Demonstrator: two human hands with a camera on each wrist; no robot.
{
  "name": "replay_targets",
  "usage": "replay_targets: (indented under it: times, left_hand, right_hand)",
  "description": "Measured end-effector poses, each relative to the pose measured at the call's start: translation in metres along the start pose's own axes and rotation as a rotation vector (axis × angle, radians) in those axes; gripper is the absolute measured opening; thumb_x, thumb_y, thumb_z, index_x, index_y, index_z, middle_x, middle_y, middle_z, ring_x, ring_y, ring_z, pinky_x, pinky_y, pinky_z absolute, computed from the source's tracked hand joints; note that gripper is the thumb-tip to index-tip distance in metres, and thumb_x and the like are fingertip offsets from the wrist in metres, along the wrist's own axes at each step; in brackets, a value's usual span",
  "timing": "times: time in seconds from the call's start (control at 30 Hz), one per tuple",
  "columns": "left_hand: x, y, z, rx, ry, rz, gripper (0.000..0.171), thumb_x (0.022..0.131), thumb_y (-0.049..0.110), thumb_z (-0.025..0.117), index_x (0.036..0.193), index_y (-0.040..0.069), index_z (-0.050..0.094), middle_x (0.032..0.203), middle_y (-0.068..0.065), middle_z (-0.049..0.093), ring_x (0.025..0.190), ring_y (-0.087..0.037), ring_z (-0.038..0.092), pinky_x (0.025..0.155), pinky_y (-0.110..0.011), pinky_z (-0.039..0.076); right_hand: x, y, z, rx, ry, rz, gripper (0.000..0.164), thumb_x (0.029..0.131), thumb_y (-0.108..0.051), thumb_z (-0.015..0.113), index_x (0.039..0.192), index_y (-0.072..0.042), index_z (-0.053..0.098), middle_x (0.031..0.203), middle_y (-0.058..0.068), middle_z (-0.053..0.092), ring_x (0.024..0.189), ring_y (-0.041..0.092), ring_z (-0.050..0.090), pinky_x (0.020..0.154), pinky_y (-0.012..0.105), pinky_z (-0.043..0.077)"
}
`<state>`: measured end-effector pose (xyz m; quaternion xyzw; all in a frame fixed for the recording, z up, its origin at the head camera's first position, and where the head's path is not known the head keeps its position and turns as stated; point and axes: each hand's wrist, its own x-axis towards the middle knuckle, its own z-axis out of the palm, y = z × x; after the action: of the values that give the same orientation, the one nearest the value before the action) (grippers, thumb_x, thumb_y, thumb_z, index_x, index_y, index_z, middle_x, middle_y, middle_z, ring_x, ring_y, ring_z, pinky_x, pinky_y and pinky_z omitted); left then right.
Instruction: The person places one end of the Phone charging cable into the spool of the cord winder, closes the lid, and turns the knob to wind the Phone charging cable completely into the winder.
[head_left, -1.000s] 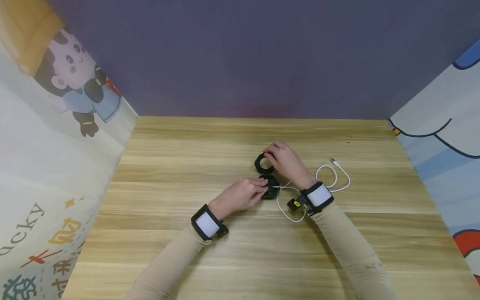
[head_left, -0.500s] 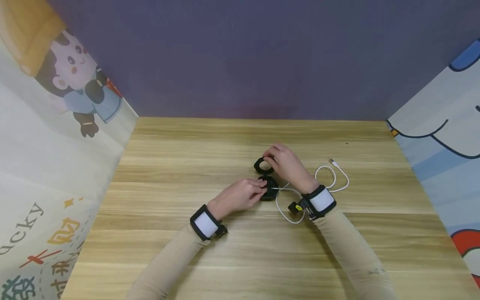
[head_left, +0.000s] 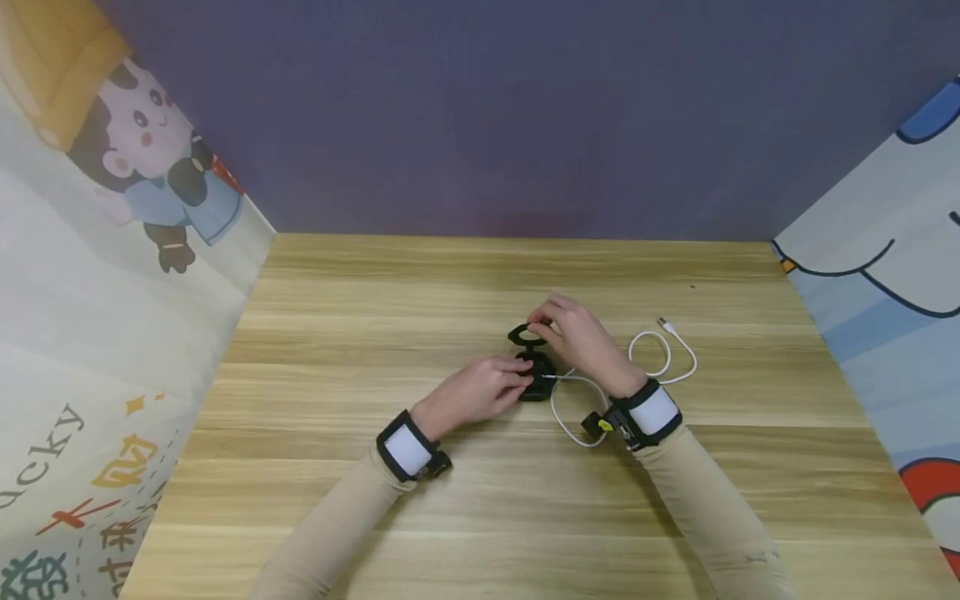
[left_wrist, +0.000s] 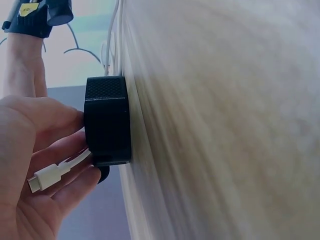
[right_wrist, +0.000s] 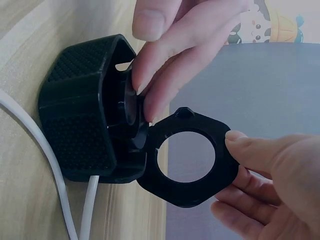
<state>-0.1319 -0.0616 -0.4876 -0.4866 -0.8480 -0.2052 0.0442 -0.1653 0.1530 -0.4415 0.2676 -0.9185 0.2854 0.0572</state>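
Connector (left_wrist: 47, 177): white; seen projecting beside L hand (head_left: 472, 390), at case mouth; poss. trapped if lid is lowered onto it.
L fingertips: poss. nipped; cause, placed in mouth, under lid's path.
Case (right_wrist: 75, 135): blk, many-sided, mouth up, set on bench (head_left: 360, 333) rt. of ctr.; poss. dragged or tipped if cable (right_wrist: 47, 147) is tugged.
Contents: blk inner disc (right_wrist: 129, 107) seated in case; any cable length inside hidden.
Lid (right_wrist: 225, 160): blk ring, raised, joined to case at far edge; edge pinched by R hand (head_left: 581, 337); joint poss. strained if forced.
L hand: fingers near-straight, disc touched by tips; no grip seen.
USB plug (head_left: 667, 326): laid on bench, rt. of R hand.
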Motion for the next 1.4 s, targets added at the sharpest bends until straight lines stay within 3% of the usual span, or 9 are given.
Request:
replay_targets:
  times: [0.33,0.67,0.83,0.97,1.07,1.17,1.4]
  left_hand:
    - [-0.007,0.006,-0.006,0.027,0.02,-0.051,0.028,0.096,0.022,0.075,0.115,0.002,0.076,0.124,-0.014,0.072,0.112,-0.024,0.07,0.101,-0.031,0.055]
    - [-0.008,0.007,-0.007,0.029,-0.001,-0.105,0.023,0.096,0.022,0.075,0.11,0.004,0.077,0.11,-0.009,0.075,0.1,-0.018,0.072,0.092,-0.027,0.058]
    - [-0.009,0.009,-0.003,0.039,0.035,-0.147,0.039,0.093,0.042,0.078,0.099,0.003,0.076,0.097,-0.007,0.074,0.081,-0.014,0.069,0.074,-0.026,0.059]
    - [-0.007,0.013,0.0,0.069,0.049,-0.172,0.062,0.078,0.062,0.083,0.095,0.004,0.074,0.089,-0.005,0.072,0.075,-0.012,0.064,0.071,-0.027,0.057]
    - [-0.006,0.016,0.002,0.112,0.039,-0.201,0.078,0.068,0.071,0.084,0.104,0.002,0.074,0.098,-0.007,0.073,0.086,-0.017,0.069,0.083,-0.033,0.059]
    - [-0.005,0.019,0.004,0.142,0.02,-0.237,0.087,0.066,0.074,0.084,0.114,0.002,0.073,0.108,-0.01,0.074,0.099,-0.022,0.07,0.092,-0.04,0.058]
    - [-0.002,0.017,0.008,0.134,-0.011,-0.318,0.08,0.074,0.069,0.082,0.124,0.006,0.072,0.117,-0.008,0.074,0.105,-0.022,0.07,0.092,-0.041,0.055]
  right_hand:
    - [-0.005,0.006,0.008,-0.064,-0.05,-0.086,0.011,0.099,-0.012,0.07,0.104,-0.003,0.075,0.099,0.008,0.068,0.092,0.023,0.066,0.079,0.037,0.058]
    - [-0.011,0.006,0.007,-0.027,-0.009,-0.073,0.012,0.1,-0.013,0.069,0.105,-0.003,0.073,0.102,0.008,0.069,0.09,0.02,0.064,0.078,0.035,0.057]
    - [-0.012,0.004,0.005,-0.028,0.0,-0.073,0.012,0.1,-0.013,0.069,0.105,-0.003,0.073,0.103,0.007,0.069,0.09,0.02,0.064,0.077,0.035,0.057]
    - [-0.013,0.003,0.004,-0.024,0.005,-0.068,0.012,0.1,-0.014,0.069,0.106,-0.003,0.073,0.103,0.007,0.068,0.091,0.02,0.064,0.077,0.035,0.057]
    - [-0.013,0.003,0.004,-0.023,0.005,-0.064,0.013,0.1,-0.014,0.069,0.106,-0.003,0.073,0.104,0.007,0.068,0.092,0.02,0.064,0.079,0.035,0.057]
    - [-0.014,0.003,0.004,-0.018,0.015,-0.067,0.012,0.1,-0.014,0.07,0.106,-0.004,0.073,0.104,0.007,0.069,0.091,0.019,0.064,0.078,0.034,0.057]
    - [-0.017,0.0,0.004,-0.009,0.058,-0.1,0.01,0.099,-0.014,0.071,0.102,-0.005,0.073,0.1,0.006,0.068,0.087,0.018,0.063,0.073,0.035,0.055]
